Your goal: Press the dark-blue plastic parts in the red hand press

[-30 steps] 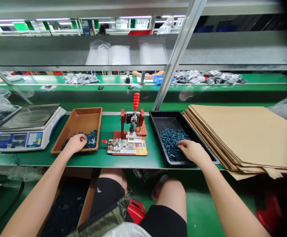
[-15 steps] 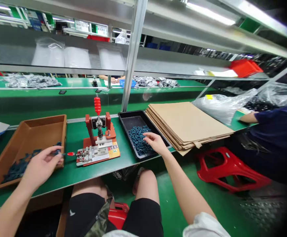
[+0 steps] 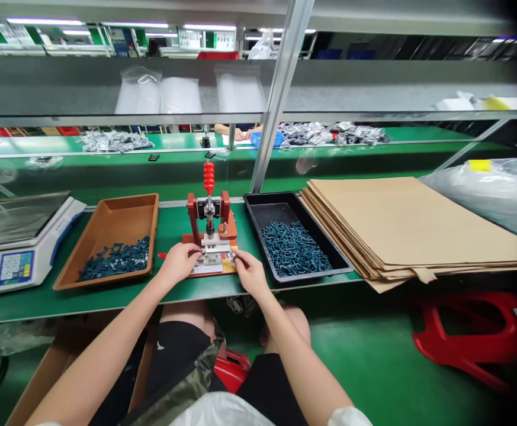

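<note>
1. Under the left hand (image 3: 179,262) and the right hand (image 3: 251,274), running well out past both: a green workbench (image 3: 169,228).
2. Well to the right of the right hand, a layered pile of cardboard sheets (image 3: 400,225).
3. Farther right of that same hand, past the sheets, a clear plastic bag (image 3: 502,198) with a yellow label on top; contents too blurred to name.
4. Just left of the left hand, a brown tray (image 3: 127,222), holding small dark teal pieces (image 3: 118,259) heaped across the near half.
5. Just right of the right hand, a black tray (image 3: 271,211), holding thin dark teal pins (image 3: 294,251) piled from the middle to the near end.
6. Between and just ahead of both hands, a clamp fixture (image 3: 211,227), with a red handle (image 3: 209,177) standing upright above.
7. At the fixture's left side, left fingertips drawn close to the thumb; at its right side, right fingertips likewise. Cannot tell of any part pinched in either.
</note>
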The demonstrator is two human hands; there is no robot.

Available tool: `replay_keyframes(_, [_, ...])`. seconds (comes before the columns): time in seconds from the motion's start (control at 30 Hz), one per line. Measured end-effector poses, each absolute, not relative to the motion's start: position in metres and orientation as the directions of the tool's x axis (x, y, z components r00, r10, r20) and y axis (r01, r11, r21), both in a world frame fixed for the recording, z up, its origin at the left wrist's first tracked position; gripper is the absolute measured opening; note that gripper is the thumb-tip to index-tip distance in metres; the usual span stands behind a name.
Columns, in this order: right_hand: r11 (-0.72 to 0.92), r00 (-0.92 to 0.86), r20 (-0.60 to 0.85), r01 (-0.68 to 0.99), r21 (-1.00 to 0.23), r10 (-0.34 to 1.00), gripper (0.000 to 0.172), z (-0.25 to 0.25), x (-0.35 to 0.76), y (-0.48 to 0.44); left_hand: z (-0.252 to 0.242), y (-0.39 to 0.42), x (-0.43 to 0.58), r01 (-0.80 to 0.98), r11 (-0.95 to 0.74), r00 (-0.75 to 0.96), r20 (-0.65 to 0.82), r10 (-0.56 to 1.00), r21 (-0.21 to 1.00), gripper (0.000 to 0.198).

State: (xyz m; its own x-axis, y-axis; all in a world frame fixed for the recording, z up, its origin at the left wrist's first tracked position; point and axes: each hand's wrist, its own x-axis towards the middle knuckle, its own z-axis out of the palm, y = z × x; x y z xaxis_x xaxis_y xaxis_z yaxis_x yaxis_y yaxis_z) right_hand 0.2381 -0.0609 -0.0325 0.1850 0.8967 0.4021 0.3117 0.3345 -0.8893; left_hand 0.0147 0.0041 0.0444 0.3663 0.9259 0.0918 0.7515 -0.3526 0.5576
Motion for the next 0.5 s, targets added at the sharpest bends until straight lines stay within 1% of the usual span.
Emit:
replay_keyframes(0.07, [0.316,0.217,0.377,0.271,-0.909,0.9,0.025,-0.042,0.239,-0.057,0.036,0.008,0.024,0.77,-0.412,0.387,0.156,0.909,0.487,0.019])
replay_keyframes(0.13, [0.304,0.254,0.377,0.283,-0.91,0.891,0.022,-0.046,0.239,-0.057,0.028,0.009,0.032,0.796,-0.421,0.377,0.187,0.907,0.435,0.018])
replay_keyframes(0.23, [0.271,0.3,0.373,0.331,-0.904,0.878,0.022,-0.045,0.239,-0.062,0.021,0.007,0.041,0.835,-0.414,0.383,0.158,0.91,0.362,0.021])
replay_keyframes(0.3, [0.239,0.291,0.328,0.304,-0.922,0.899,0.022,-0.045,0.239,-0.066,0.022,0.006,0.044,0.85,-0.417,0.397,0.129,0.909,0.322,0.023])
replay_keyframes(0.43, [0.223,0.201,0.277,0.253,-0.941,0.94,0.017,-0.047,0.24,-0.07,0.026,0.01,0.045,0.858,-0.41,0.408,0.073,0.91,0.31,0.025])
replay_keyframes(0.5, [0.216,0.155,0.257,0.237,-0.947,0.954,0.019,-0.049,0.239,-0.068,0.027,0.013,0.046,0.858,-0.403,0.411,0.046,0.911,0.32,0.026])
